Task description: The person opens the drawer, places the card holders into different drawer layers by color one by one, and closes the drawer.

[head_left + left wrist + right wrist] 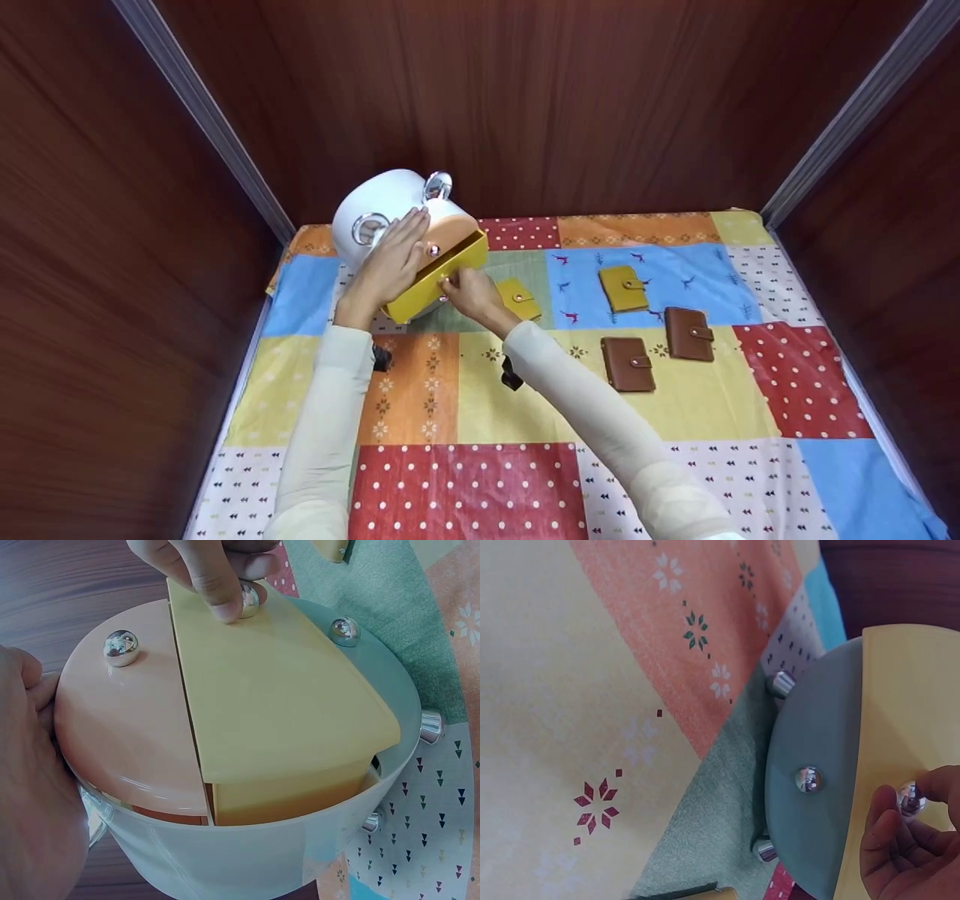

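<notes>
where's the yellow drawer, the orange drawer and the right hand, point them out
yellow drawer [281, 701]: left wrist view, middle of its front
orange drawer [139, 724]: left wrist view, its front, below the knob
right hand [477, 293]: head view, back of the hand

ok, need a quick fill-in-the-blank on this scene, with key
1. The right hand pinches the knob of the ____-coloured drawer.
2. The left hand rests against the drum-shaped body, whose colour is ____.
3. On the patchwork cloth, the number of brown cases with snap straps is ____.

Missing words: yellow; white; two
</notes>
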The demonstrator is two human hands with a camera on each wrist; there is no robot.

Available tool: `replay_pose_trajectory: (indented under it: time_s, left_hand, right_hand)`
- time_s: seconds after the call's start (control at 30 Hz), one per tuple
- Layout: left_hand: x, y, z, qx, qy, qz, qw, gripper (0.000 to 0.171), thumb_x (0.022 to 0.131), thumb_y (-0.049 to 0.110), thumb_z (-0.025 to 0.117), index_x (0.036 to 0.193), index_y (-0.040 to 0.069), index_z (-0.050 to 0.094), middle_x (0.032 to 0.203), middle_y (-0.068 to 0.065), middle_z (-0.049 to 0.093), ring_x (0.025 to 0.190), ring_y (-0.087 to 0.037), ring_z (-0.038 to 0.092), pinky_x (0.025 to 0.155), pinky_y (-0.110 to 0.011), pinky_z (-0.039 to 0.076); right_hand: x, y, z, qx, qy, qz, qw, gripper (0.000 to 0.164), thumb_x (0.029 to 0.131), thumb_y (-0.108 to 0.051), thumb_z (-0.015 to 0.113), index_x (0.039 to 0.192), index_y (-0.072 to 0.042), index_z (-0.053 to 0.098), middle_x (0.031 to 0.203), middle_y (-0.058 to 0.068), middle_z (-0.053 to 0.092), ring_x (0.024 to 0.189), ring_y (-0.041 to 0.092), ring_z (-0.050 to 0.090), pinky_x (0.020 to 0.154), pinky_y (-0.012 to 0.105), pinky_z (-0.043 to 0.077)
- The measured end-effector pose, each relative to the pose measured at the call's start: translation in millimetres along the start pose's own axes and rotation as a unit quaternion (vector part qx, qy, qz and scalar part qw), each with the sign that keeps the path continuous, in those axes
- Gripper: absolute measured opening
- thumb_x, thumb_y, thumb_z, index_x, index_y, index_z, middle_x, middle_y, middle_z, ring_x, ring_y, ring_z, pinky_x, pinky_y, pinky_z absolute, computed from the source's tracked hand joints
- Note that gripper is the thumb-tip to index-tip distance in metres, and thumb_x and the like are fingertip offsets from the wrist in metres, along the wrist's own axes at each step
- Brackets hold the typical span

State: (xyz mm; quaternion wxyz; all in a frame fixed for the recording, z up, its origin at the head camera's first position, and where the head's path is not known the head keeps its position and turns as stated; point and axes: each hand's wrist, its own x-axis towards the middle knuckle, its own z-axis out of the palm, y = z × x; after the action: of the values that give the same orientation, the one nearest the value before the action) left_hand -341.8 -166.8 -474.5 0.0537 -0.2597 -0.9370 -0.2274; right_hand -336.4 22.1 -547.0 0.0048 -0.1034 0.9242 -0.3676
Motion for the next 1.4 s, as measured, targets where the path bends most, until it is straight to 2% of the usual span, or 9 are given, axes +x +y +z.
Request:
replay_pose_trajectory:
  time_s: [0.2,0.4,0.63,0.87,1.4]
  left_hand:
    - [1.2,1.2,-0.5,-0.001,-0.004,0.0,1.0,0.056,0.116,0.028,0.029,0.17,0.011,0.024,0.179,-0.003,0.02,0.168,-0.024,0.014,0.14,-0.041,0.007]
    - [2.9,1.6,-0.6,-0.002,-0.007,-0.002,1.0,0.057,0.116,0.028,0.029,0.17,0.012,0.023,0.179,-0.004,0.019,0.168,-0.024,0.013,0.139,-0.041,0.005]
    - [3.0,0.3,-0.2,-0.005,-0.006,0.0,1.0,0.056,0.116,0.027,0.029,0.17,0.012,0.024,0.179,-0.002,0.019,0.168,-0.023,0.013,0.14,-0.04,0.006]
    - [2.9,-0.8,-0.5,-0.007,-0.004,-0.004,1.0,0.056,0.116,0.027,0.03,0.17,0.012,0.024,0.18,-0.001,0.019,0.168,-0.023,0.013,0.14,-0.041,0.006]
    - [1.1,0.0,-0.5,-0.008,-0.009,-0.012,0.9999,0.057,0.117,0.03,0.028,0.171,0.015,0.021,0.18,0.0,0.017,0.168,-0.023,0.011,0.14,-0.041,0.005]
  right_hand:
    - [-5,5,-3,0.016,-0.004,0.001,1.0,0.022,0.107,-0.027,0.064,0.105,-0.006,0.068,0.08,-0.001,0.062,0.068,0.012,0.054,0.059,0.024,0.042]
    - [-10,10,-5,0.023,0.007,-0.003,1.0,0.024,0.106,-0.027,0.065,0.094,-0.006,0.066,0.075,-0.003,0.056,0.066,0.013,0.05,0.058,0.025,0.039]
    - [-17,14,-8,0.028,0.008,-0.006,1.0,0.024,0.105,-0.027,0.066,0.093,-0.006,0.068,0.078,-0.002,0.059,0.068,0.013,0.052,0.059,0.026,0.041]
    - [-23,16,-11,0.021,0.008,-0.011,1.0,0.028,0.105,-0.029,0.067,0.087,-0.008,0.067,0.074,-0.002,0.059,0.064,0.012,0.05,0.056,0.025,0.039]
    - [-40,20,-14,0.02,0.001,-0.013,1.0,0.028,0.106,-0.032,0.067,0.091,-0.008,0.071,0.076,-0.001,0.063,0.066,0.011,0.052,0.058,0.025,0.04]
